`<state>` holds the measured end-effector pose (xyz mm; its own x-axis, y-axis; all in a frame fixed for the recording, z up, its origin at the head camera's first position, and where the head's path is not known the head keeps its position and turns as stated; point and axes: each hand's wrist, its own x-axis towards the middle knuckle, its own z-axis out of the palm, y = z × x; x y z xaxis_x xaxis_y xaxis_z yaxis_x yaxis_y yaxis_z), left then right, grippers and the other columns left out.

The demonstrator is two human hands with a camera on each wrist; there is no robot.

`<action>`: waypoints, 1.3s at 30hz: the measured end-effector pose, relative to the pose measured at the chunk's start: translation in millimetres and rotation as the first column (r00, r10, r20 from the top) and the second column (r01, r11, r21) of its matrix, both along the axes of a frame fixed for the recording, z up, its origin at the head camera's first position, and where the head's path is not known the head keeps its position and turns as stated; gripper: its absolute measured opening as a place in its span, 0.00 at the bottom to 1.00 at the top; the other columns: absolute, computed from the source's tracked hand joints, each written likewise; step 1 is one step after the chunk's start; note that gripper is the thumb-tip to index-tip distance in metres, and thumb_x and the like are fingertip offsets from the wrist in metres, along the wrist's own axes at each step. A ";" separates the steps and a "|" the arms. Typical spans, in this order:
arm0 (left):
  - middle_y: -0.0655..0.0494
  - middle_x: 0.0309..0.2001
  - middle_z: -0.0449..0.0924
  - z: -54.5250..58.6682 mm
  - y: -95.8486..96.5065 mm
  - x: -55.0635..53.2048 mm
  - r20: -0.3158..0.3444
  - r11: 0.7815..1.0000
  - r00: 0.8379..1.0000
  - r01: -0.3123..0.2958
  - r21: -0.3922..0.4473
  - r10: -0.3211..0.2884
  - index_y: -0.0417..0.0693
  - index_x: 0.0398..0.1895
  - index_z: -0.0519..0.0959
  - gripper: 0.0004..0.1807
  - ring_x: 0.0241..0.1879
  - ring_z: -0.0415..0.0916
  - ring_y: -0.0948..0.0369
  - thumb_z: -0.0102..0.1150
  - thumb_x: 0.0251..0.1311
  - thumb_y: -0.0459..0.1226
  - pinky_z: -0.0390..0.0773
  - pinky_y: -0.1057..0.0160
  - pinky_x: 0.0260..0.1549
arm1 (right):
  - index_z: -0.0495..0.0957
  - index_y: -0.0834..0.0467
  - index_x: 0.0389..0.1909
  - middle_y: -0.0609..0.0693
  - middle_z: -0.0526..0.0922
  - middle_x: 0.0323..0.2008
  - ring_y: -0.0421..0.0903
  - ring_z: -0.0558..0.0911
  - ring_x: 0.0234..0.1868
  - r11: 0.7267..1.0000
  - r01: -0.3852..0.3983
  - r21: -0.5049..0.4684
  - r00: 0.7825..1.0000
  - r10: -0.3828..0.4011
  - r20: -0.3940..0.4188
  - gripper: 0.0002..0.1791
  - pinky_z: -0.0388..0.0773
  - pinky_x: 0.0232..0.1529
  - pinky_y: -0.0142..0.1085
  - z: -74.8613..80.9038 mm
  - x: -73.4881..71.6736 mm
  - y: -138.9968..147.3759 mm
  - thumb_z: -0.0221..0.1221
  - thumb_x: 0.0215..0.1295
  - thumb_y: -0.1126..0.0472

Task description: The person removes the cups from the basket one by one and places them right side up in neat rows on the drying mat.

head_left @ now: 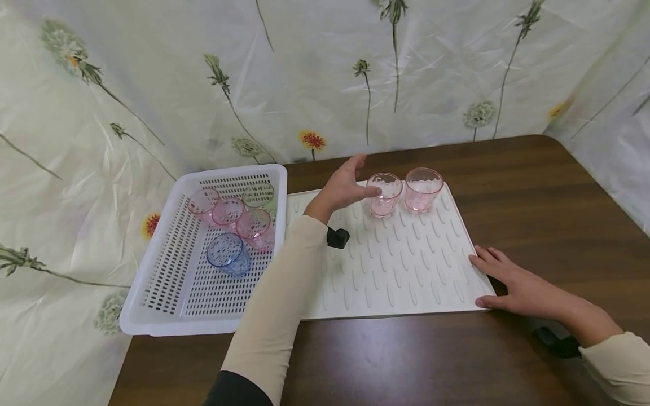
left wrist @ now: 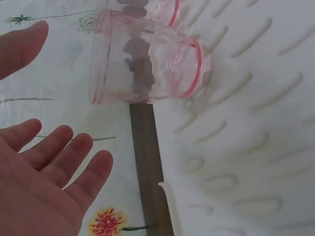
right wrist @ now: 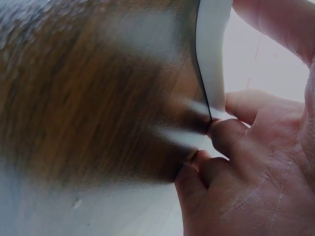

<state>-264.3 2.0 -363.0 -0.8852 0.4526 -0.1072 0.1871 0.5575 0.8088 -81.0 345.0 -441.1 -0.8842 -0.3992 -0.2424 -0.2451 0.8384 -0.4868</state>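
Note:
Two clear pink glasses stand side by side at the far edge of a white ridged mat (head_left: 386, 265). My left hand (head_left: 345, 189) is spread beside the nearer-left pink glass (head_left: 384, 197), its thumb in front of the glass in the head view. In the left wrist view the fingers of my left hand (left wrist: 54, 172) are apart from that glass (left wrist: 142, 61) and hold nothing. The other pink glass (head_left: 423, 192) stands just to its right. My right hand (head_left: 523, 287) rests at the mat's near right corner, its fingertips touching the mat's edge (right wrist: 211, 64).
To the left of the mat stands a white perforated basket (head_left: 152, 293). In it are several pink glasses (head_left: 228, 212), a blue glass (head_left: 228, 256) and a greenish glass (head_left: 259, 194). Everything sits on a dark brown wooden table (head_left: 396, 355), with a flowered sheet (head_left: 304, 73) behind.

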 end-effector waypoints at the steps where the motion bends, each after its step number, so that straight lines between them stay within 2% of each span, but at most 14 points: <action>1: 0.51 0.77 0.58 2.4 -2.8 0.5 -0.007 1.000 1.000 -0.002 -0.006 0.002 0.50 0.79 0.51 0.48 0.76 0.58 0.53 0.67 0.59 0.45 0.67 0.55 0.71 | 0.53 0.63 0.76 0.70 0.49 0.77 0.72 0.43 0.77 1.000 0.000 0.002 1.000 0.000 0.000 0.53 0.60 0.60 0.72 -0.1 -0.1 0.1 0.69 0.57 0.46; 4: 0.51 0.76 0.61 11.5 -13.3 3.5 -0.055 1.000 0.998 0.005 -0.020 -0.006 0.51 0.78 0.53 0.44 0.75 0.60 0.54 0.64 0.62 0.46 0.67 0.54 0.71 | 0.53 0.63 0.76 0.70 0.49 0.77 0.71 0.44 0.77 1.000 0.002 0.009 1.000 -0.002 -0.001 0.53 0.60 0.60 0.72 -0.3 -0.1 0.4 0.68 0.57 0.45; 7: 0.53 0.75 0.62 25.9 -27.6 10.4 -0.127 0.998 0.991 0.036 -0.051 -0.042 0.51 0.78 0.55 0.42 0.74 0.61 0.55 0.62 0.64 0.47 0.67 0.54 0.71 | 0.53 0.63 0.76 0.70 0.50 0.77 0.71 0.44 0.77 1.000 0.002 0.012 1.000 -0.002 -0.005 0.53 0.60 0.60 0.72 -0.5 0.1 0.7 0.68 0.57 0.45; 12: 0.52 0.74 0.64 46.2 -57.4 25.9 -0.235 0.991 0.965 0.099 -0.087 -0.117 0.50 0.77 0.56 0.40 0.73 0.62 0.54 0.60 0.65 0.46 0.66 0.54 0.71 | 0.53 0.62 0.77 0.70 0.50 0.76 0.71 0.44 0.77 1.000 0.006 0.007 1.000 -0.006 -0.010 0.53 0.60 0.60 0.71 -1.3 0.1 2.0 0.69 0.57 0.46; 15: 0.50 0.73 0.65 52.6 -76.7 38.4 -0.281 0.991 0.951 0.105 -0.083 -0.125 0.48 0.76 0.57 0.39 0.71 0.64 0.53 0.61 0.64 0.44 0.68 0.51 0.69 | 0.53 0.62 0.77 0.70 0.50 0.77 0.71 0.43 0.77 1.000 0.006 0.003 1.000 -0.006 -0.007 0.53 0.60 0.60 0.72 -2.2 0.1 2.2 0.69 0.57 0.46; 17: 0.48 0.72 0.67 55.8 -91.8 49.2 -0.330 0.990 0.935 0.103 -0.101 -0.131 0.45 0.76 0.58 0.39 0.70 0.65 0.52 0.62 0.64 0.42 0.69 0.50 0.68 | 0.53 0.63 0.76 0.70 0.50 0.77 0.71 0.44 0.77 1.000 0.002 -0.005 1.000 -0.002 -0.007 0.53 0.60 0.60 0.72 -2.9 -0.2 1.2 0.69 0.56 0.46; 19: 0.46 0.70 0.69 57.5 -109.4 61.5 -0.387 0.987 0.910 0.106 -0.123 -0.146 0.42 0.74 0.60 0.38 0.69 0.67 0.51 0.64 0.62 0.40 0.71 0.49 0.66 | 0.54 0.62 0.76 0.69 0.50 0.77 0.70 0.44 0.77 1.000 0.002 -0.012 1.000 -0.002 -0.003 0.53 0.60 0.61 0.72 -3.4 -0.5 0.0 0.69 0.56 0.45; 24: 0.42 0.65 0.74 55.9 -154.1 86.8 -0.519 0.976 0.837 0.074 -0.206 -0.173 0.36 0.69 0.66 0.35 0.67 0.70 0.47 0.66 0.59 0.36 0.70 0.48 0.67 | 0.54 0.63 0.76 0.71 0.50 0.76 0.71 0.44 0.77 1.000 0.012 -0.003 1.000 -0.012 0.003 0.53 0.60 0.61 0.72 -2.0 -0.4 -0.5 0.69 0.56 0.45; 27: 0.40 0.61 0.77 55.2 -181.8 95.9 -0.554 0.978 0.821 0.030 -0.204 -0.140 0.35 0.63 0.72 0.29 0.65 0.72 0.46 0.67 0.57 0.32 0.69 0.46 0.67 | 0.54 0.64 0.76 0.71 0.50 0.76 0.71 0.44 0.77 1.000 0.010 0.008 1.000 -0.010 -0.004 0.53 0.60 0.60 0.71 -0.5 -1.2 -1.7 0.69 0.56 0.46; 29: 0.41 0.56 0.81 53.6 -200.2 99.7 -0.580 0.978 0.805 0.001 -0.208 -0.124 0.36 0.56 0.76 0.24 0.61 0.75 0.46 0.67 0.56 0.31 0.73 0.46 0.63 | 0.54 0.64 0.76 0.70 0.50 0.76 0.70 0.43 0.78 1.000 0.007 0.001 1.000 -0.007 -0.008 0.53 0.60 0.61 0.70 -0.8 -1.2 -2.3 0.69 0.56 0.47; 32: 0.44 0.50 0.83 50.8 -224.5 104.0 -0.585 0.974 0.804 -0.027 -0.225 -0.113 0.39 0.49 0.79 0.17 0.53 0.78 0.48 0.68 0.55 0.29 0.78 0.46 0.53 | 0.54 0.63 0.76 0.70 0.50 0.77 0.69 0.43 0.78 1.000 0.001 -0.007 1.000 -0.001 -0.011 0.53 0.59 0.62 0.68 -2.3 -0.4 -3.2 0.69 0.56 0.47; 34: 0.46 0.49 0.83 47.9 -237.2 105.8 -0.572 0.967 0.812 -0.044 -0.252 -0.112 0.40 0.48 0.80 0.17 0.50 0.79 0.50 0.69 0.54 0.30 0.80 0.46 0.50 | 0.54 0.63 0.76 0.70 0.50 0.76 0.70 0.43 0.78 1.000 0.002 -0.006 1.000 -0.002 -0.011 0.53 0.59 0.63 0.68 -3.5 0.1 -3.4 0.69 0.57 0.47; 37: 0.45 0.51 0.83 44.2 -250.5 108.7 -0.498 0.959 0.861 -0.045 -0.281 -0.105 0.41 0.51 0.79 0.20 0.52 0.78 0.47 0.70 0.53 0.31 0.80 0.43 0.51 | 0.53 0.63 0.76 0.70 0.50 0.76 0.70 0.44 0.77 1.000 0.003 0.004 1.000 -0.003 -0.019 0.53 0.59 0.62 0.69 -5.0 0.5 -2.1 0.69 0.56 0.48; 39: 0.44 0.54 0.81 41.0 -256.4 109.7 -0.430 0.953 0.898 -0.040 -0.300 -0.098 0.42 0.53 0.78 0.22 0.57 0.76 0.45 0.70 0.53 0.32 0.77 0.40 0.56 | 0.53 0.63 0.77 0.70 0.50 0.76 0.70 0.44 0.78 1.000 0.002 0.006 1.000 -0.002 -0.030 0.53 0.56 0.67 0.67 -6.0 1.3 -0.3 0.69 0.57 0.48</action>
